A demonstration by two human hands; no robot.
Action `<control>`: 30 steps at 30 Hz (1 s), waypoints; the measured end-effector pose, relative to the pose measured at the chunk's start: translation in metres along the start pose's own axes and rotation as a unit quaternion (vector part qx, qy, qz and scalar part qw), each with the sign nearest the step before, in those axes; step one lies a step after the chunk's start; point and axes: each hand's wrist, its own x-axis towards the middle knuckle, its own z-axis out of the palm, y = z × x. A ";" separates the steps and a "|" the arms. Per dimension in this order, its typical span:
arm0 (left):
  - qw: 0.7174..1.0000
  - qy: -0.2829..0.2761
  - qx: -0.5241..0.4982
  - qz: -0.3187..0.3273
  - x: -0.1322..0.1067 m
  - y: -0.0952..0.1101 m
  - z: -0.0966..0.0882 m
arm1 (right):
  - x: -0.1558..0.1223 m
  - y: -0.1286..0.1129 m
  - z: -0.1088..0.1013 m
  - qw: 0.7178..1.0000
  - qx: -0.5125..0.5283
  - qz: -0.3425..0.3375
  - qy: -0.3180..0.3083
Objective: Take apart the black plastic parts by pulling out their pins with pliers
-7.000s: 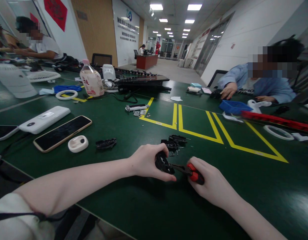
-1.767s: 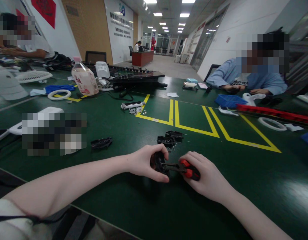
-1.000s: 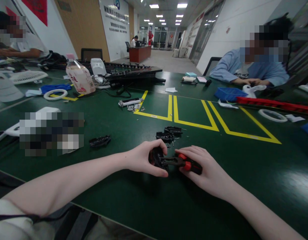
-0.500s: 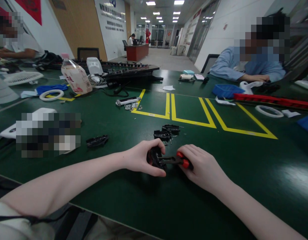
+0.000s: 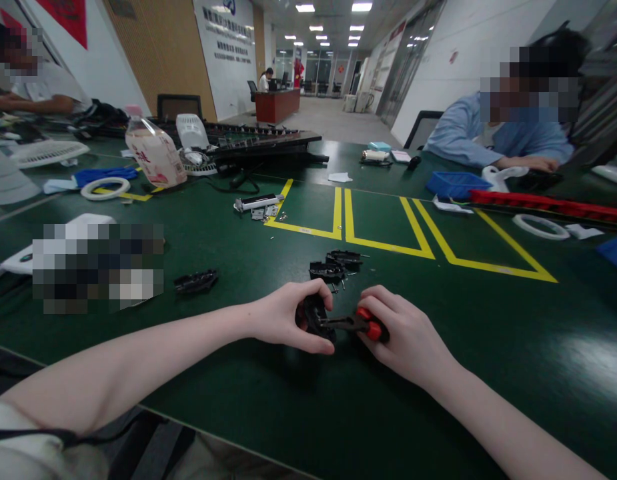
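A small black plastic part (image 5: 315, 315) is gripped between the thumb and fingers of my left hand (image 5: 293, 317), held over the green table (image 5: 268, 420). My right hand (image 5: 401, 327) is closed around the red handles of a pair of pliers (image 5: 361, 323). The pliers' dark jaws point left and meet the black part; whether they clamp something on it is too small to tell. Just beyond my hands lie similar black parts (image 5: 331, 267) with thin metal pins (image 5: 342, 287) beside them. Another black part (image 5: 195, 281) rests farther left.
A white-and-black piece (image 5: 258, 203) and small metal bits lie near yellow tape outlines (image 5: 388, 250). A drink bottle (image 5: 155, 150), tape rolls (image 5: 105, 189), a blue basket (image 5: 455, 184) and a long red strip (image 5: 543, 202) stand farther back. People sit across the table at both sides.
The view has shifted very slightly. Both hands keep their hold, and the pliers stay at the black part with only a slight change in their angle.
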 end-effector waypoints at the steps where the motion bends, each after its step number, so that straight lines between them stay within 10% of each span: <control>1: 1.000 0.001 0.002 0.003 0.000 0.000 0.000 | 0.000 0.001 0.000 1.000 0.002 0.000 0.000; 30: 0.999 -0.006 -0.035 -0.021 0.002 0.001 -0.005 | -0.005 0.006 0.009 0.999 0.017 0.015 0.032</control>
